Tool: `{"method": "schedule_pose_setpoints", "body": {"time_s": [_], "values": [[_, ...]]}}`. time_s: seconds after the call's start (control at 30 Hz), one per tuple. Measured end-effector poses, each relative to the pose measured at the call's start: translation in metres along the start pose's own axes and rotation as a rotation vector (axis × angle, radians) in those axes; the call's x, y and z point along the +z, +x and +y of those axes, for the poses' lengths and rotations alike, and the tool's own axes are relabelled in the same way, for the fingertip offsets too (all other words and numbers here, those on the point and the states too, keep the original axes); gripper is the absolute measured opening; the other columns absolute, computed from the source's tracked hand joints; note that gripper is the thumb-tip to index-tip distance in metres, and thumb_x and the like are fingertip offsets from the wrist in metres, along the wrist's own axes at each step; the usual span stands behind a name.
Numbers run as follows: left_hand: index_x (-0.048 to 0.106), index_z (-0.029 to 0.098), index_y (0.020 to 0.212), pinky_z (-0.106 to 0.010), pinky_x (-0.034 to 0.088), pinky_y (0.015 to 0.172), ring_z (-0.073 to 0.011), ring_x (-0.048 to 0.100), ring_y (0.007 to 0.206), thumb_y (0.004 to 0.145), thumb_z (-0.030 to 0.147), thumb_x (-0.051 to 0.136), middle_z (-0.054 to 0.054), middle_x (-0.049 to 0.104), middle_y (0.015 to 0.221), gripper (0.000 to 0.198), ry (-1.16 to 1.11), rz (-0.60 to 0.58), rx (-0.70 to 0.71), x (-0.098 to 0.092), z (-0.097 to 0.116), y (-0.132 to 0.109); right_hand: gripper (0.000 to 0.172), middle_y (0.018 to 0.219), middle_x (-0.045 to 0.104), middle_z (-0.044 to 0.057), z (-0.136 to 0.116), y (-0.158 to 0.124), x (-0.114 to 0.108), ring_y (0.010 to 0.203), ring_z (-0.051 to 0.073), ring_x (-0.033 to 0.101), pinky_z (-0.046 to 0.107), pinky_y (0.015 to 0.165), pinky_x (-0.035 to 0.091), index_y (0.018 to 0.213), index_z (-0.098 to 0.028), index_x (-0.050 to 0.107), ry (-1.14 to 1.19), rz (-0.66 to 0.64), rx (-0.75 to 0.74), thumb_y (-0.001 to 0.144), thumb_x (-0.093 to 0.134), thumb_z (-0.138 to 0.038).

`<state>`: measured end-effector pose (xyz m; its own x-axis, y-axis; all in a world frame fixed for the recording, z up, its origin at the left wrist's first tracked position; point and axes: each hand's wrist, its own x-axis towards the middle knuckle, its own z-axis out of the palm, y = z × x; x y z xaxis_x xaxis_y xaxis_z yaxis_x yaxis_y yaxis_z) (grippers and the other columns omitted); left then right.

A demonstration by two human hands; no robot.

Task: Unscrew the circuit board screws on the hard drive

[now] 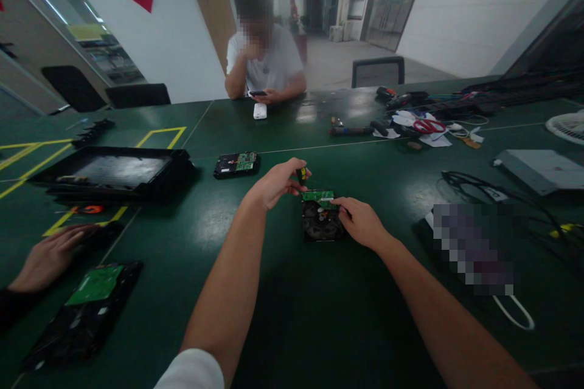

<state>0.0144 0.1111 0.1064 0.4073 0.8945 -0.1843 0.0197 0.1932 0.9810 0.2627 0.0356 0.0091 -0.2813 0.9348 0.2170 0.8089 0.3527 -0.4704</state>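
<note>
A black hard drive [320,225] with a green circuit board [318,196] along its far end lies on the dark green table in front of me. My left hand [283,182] is closed around a small black and yellow screwdriver [302,175], held upright at the far left corner of the board. From the right, my right hand [359,220] reaches to the drive's right edge, its index finger at the board's right end and the other fingers curled. Whether it pinches anything there is too small to tell.
Another drive [236,165] lies beyond my left forearm; a larger one [84,313] is near a co-worker's hand [52,255] at left. A black tray [114,170] stands left. A pixelated object [474,249], cables [483,185] and a grey box [542,170] lie right. A person sits opposite.
</note>
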Motion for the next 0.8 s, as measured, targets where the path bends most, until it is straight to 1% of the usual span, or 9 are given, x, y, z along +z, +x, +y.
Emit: {"method": "schedule_pose_setpoints", "body": {"time_s": [0.1, 0.2, 0.33, 0.4, 0.5, 0.67, 0.73, 0.8], "values": [[0.07, 0.016, 0.095, -0.026, 0.046, 0.058, -0.0159, 0.066, 0.073, 0.087, 0.052, 0.057, -0.011, 0.069, 0.105, 0.039, 0.04, 0.0, 0.002, -0.0014, 0.0012, -0.0009, 0.036, 0.104, 0.068, 0.006, -0.0003, -0.0003, -0.0002, 0.087, 0.018, 0.062, 0.031, 0.081, 0.046, 0.129, -0.023, 0.064, 0.003, -0.001, -0.002, 0.098, 0.047, -0.016], [0.071, 0.015, 0.094, -0.027, 0.048, 0.059, -0.0171, 0.067, 0.073, 0.086, 0.054, 0.057, -0.011, 0.068, 0.1, 0.041, 0.051, 0.003, -0.016, -0.0019, 0.0027, -0.002, 0.035, 0.103, 0.068, 0.006, -0.0001, -0.0004, 0.0, 0.085, 0.018, 0.062, 0.031, 0.08, 0.046, 0.128, -0.024, 0.064, 0.004, 0.0, 0.0, 0.098, 0.047, -0.016], [0.066, 0.016, 0.098, -0.033, 0.055, 0.068, -0.0207, 0.07, 0.075, 0.084, 0.049, 0.063, -0.011, 0.068, 0.098, 0.036, -0.042, 0.021, -0.05, -0.0005, 0.0044, -0.0029, 0.035, 0.107, 0.068, 0.007, 0.0006, -0.0004, 0.0003, 0.09, 0.019, 0.063, 0.032, 0.083, 0.047, 0.128, -0.023, 0.064, 0.004, 0.003, -0.006, 0.098, 0.047, -0.017], [0.063, 0.016, 0.097, -0.034, 0.056, 0.07, -0.0209, 0.071, 0.075, 0.084, 0.047, 0.064, -0.011, 0.069, 0.097, 0.034, -0.076, 0.032, -0.05, -0.0001, 0.0046, -0.0027, 0.035, 0.108, 0.068, 0.007, 0.0007, -0.0005, 0.0001, 0.091, 0.019, 0.063, 0.032, 0.084, 0.047, 0.128, -0.023, 0.063, 0.003, -0.001, -0.007, 0.098, 0.047, -0.017], [0.063, 0.015, 0.096, -0.031, 0.054, 0.066, -0.0196, 0.07, 0.074, 0.085, 0.048, 0.063, -0.012, 0.07, 0.098, 0.035, -0.055, 0.03, -0.043, -0.0011, 0.0039, -0.0016, 0.035, 0.106, 0.068, 0.007, 0.0009, -0.0006, -0.0002, 0.088, 0.019, 0.063, 0.032, 0.082, 0.047, 0.129, -0.023, 0.063, 0.0, -0.005, -0.002, 0.099, 0.046, -0.018], [0.071, 0.014, 0.095, -0.026, 0.047, 0.058, -0.0162, 0.066, 0.073, 0.085, 0.053, 0.06, -0.013, 0.069, 0.105, 0.041, 0.046, 0.007, -0.009, -0.0022, 0.0021, -0.0013, 0.034, 0.106, 0.068, 0.007, 0.0009, -0.0001, -0.0002, 0.089, 0.019, 0.063, 0.032, 0.083, 0.047, 0.128, -0.023, 0.063, -0.002, -0.003, -0.012, 0.099, 0.046, -0.018], [0.072, 0.015, 0.095, -0.026, 0.048, 0.058, -0.0164, 0.065, 0.074, 0.086, 0.053, 0.059, -0.013, 0.068, 0.104, 0.042, 0.058, 0.007, -0.001, -0.001, 0.0024, -0.0023, 0.035, 0.106, 0.068, 0.007, 0.0004, 0.0, -0.0002, 0.09, 0.019, 0.064, 0.032, 0.084, 0.047, 0.128, -0.022, 0.063, -0.001, -0.002, -0.012, 0.099, 0.046, -0.017], [0.072, 0.015, 0.097, -0.028, 0.052, 0.063, -0.0182, 0.067, 0.076, 0.086, 0.052, 0.06, -0.013, 0.068, 0.102, 0.04, 0.029, 0.005, -0.014, 0.0008, 0.0034, -0.0033, 0.035, 0.107, 0.069, 0.007, -0.0002, 0.0, -0.0004, 0.092, 0.019, 0.064, 0.032, 0.085, 0.047, 0.128, -0.023, 0.063, -0.002, 0.0, -0.011, 0.098, 0.046, -0.017]]}}
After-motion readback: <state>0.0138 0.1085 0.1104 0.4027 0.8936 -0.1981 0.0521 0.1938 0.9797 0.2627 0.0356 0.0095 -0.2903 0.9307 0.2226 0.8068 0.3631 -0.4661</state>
